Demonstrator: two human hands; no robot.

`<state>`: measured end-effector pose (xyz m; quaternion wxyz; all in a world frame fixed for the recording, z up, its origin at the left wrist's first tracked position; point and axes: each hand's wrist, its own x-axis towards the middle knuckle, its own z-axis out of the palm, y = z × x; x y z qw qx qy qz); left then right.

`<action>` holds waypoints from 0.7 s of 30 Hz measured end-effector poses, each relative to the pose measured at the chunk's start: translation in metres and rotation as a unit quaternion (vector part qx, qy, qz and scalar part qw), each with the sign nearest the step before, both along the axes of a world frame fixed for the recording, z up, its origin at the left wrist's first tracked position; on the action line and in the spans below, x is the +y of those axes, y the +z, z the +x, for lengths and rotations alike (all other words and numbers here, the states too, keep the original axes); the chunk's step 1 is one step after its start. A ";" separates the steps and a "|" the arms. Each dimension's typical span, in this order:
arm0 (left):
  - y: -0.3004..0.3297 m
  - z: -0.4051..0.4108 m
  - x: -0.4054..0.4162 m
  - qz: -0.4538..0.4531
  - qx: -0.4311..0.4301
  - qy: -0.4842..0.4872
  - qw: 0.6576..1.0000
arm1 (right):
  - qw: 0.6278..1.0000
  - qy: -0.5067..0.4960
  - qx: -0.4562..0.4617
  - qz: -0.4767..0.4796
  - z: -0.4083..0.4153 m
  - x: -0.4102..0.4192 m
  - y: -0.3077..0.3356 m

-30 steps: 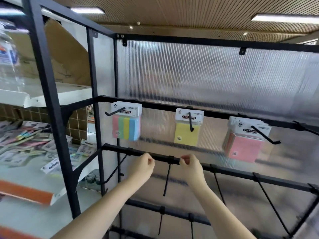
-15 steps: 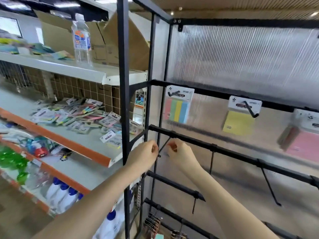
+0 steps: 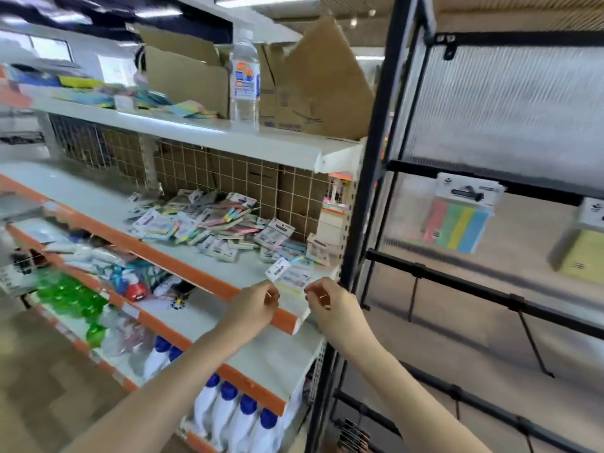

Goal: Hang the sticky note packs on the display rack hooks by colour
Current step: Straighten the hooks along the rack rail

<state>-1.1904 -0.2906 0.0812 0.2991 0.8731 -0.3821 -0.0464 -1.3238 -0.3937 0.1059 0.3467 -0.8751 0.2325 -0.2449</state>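
A heap of sticky note packs (image 3: 215, 227) lies on the white shelf (image 3: 98, 204) at the left. My left hand (image 3: 253, 305) and my right hand (image 3: 330, 300) hover side by side over that shelf's front right corner, fingers curled, holding nothing. A single pack (image 3: 291, 277) lies just beyond them. On the black display rack (image 3: 369, 178) at the right, a multicolour pack (image 3: 457, 220) hangs from a hook on the upper bar. A yellow pack (image 3: 581, 253) hangs further right, cut by the frame's edge.
An upper shelf carries a water bottle (image 3: 244, 83), open cardboard boxes (image 3: 304, 86) and more packs. Lower shelves hold green items (image 3: 68, 295) and white bottles with blue caps (image 3: 235, 416). Bare hooks (image 3: 532, 341) stick out from the rack's lower bars.
The view has swung left from the rack to the shelves. Both hands have moved with it, from the rack's middle bar to the shelf corner near the loose packs.
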 end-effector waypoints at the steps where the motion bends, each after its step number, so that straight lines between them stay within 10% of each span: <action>1: 0.000 0.007 0.006 0.001 -0.006 -0.002 1.000 | 1.000 0.004 0.003 0.002 0.008 0.004 -0.001; 21: -0.012 0.169 0.079 -0.048 0.021 0.077 0.996 | 1.000 0.017 0.012 0.024 0.204 0.040 -0.028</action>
